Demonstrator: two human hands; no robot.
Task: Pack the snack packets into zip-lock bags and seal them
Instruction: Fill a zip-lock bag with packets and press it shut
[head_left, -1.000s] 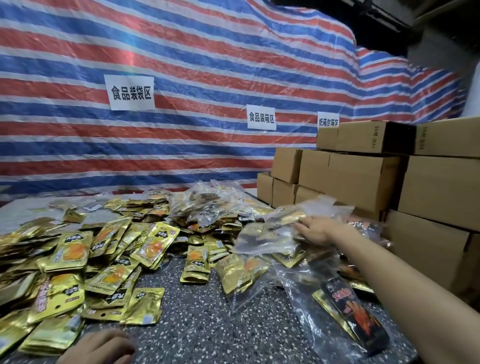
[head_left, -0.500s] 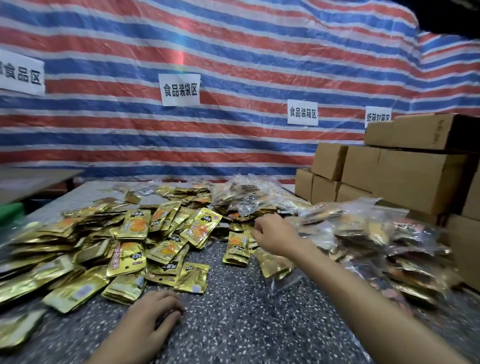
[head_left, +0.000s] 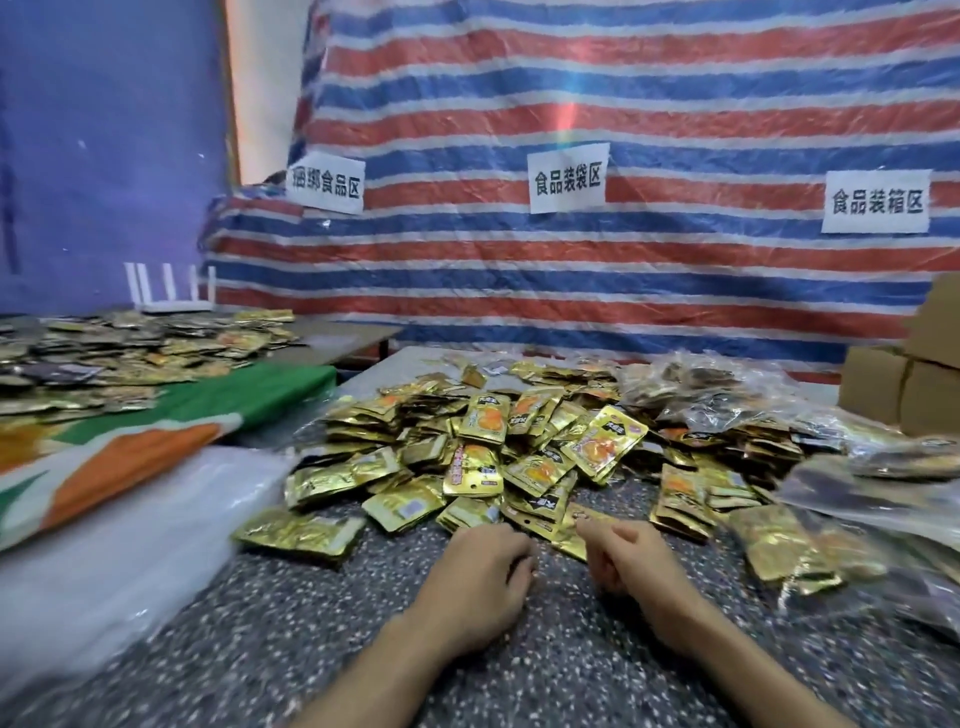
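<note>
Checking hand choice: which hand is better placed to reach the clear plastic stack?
Likely left: the left hand is on the side of the clear plastic stack; the right hand would have to cross it.

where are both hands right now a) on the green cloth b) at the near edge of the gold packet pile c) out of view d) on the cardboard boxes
B: the left hand and right hand sit side by side on the speckled table, right at the near edge of the gold packet pile.

Two hands (head_left: 475, 571) (head_left: 631, 564), three wall signs (head_left: 325, 183) (head_left: 568, 178) (head_left: 877, 201), dozens of gold packets (head_left: 488, 452)
</note>
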